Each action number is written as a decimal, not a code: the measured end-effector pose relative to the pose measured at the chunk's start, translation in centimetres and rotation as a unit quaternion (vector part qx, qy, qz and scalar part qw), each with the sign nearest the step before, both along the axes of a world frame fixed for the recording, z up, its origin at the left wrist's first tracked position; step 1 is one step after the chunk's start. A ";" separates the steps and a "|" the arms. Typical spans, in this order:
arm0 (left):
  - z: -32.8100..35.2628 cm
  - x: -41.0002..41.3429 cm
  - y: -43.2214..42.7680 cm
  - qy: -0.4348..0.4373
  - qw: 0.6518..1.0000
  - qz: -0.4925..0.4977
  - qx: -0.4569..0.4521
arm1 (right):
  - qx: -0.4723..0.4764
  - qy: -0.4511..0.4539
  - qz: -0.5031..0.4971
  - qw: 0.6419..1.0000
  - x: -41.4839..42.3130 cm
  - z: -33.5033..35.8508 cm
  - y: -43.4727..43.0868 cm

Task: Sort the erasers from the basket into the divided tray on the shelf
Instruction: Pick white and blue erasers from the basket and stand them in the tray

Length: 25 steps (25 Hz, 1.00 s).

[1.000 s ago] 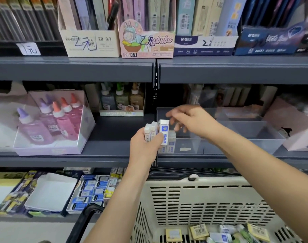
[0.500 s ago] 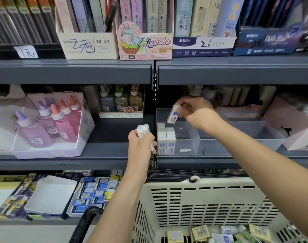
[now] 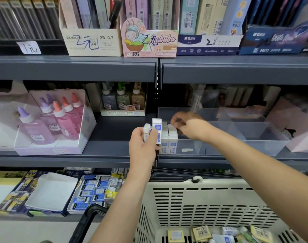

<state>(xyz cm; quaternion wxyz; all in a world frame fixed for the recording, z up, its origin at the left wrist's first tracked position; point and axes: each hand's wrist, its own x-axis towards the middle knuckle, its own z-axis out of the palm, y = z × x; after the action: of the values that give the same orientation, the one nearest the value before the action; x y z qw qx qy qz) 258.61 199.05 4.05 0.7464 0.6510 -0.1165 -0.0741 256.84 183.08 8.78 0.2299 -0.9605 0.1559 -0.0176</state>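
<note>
Left hand [image 3: 142, 146] grips erasers [image 3: 154, 131] — right hand [image 3: 188, 125] at tray [image 3: 263, 148].

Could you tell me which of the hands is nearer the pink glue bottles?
Left. The left hand holds erasers right of the pink glue bottles; the right hand is farther right, over the divided tray.

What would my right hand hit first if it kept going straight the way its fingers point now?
The white erasers standing in the left compartment of the clear tray. The fingers of the right hand point left and down at their tops and seem to touch them, though depth is unclear.
</note>
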 end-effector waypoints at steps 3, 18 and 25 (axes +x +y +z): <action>0.2 -0.3 -0.1 0.001 1.000 -0.009 0.004 | 0.004 -0.096 -0.005 0.995 -0.7 1.1 0.6; 0.6 -0.7 0.1 0.026 1.000 0.007 -0.007 | 0.031 -0.208 -0.056 0.976 -0.1 1.9 -1.6; 0.0 -0.4 -0.1 -0.036 0.999 0.016 -0.013 | 0.029 -0.162 -0.035 0.986 0.1 1.0 -0.8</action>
<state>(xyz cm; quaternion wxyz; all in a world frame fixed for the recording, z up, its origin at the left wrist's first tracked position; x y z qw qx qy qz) 258.18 198.98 4.02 0.7514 0.6451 -0.1336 -0.0376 256.91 182.31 9.76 0.2794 -0.9316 0.1509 -0.1767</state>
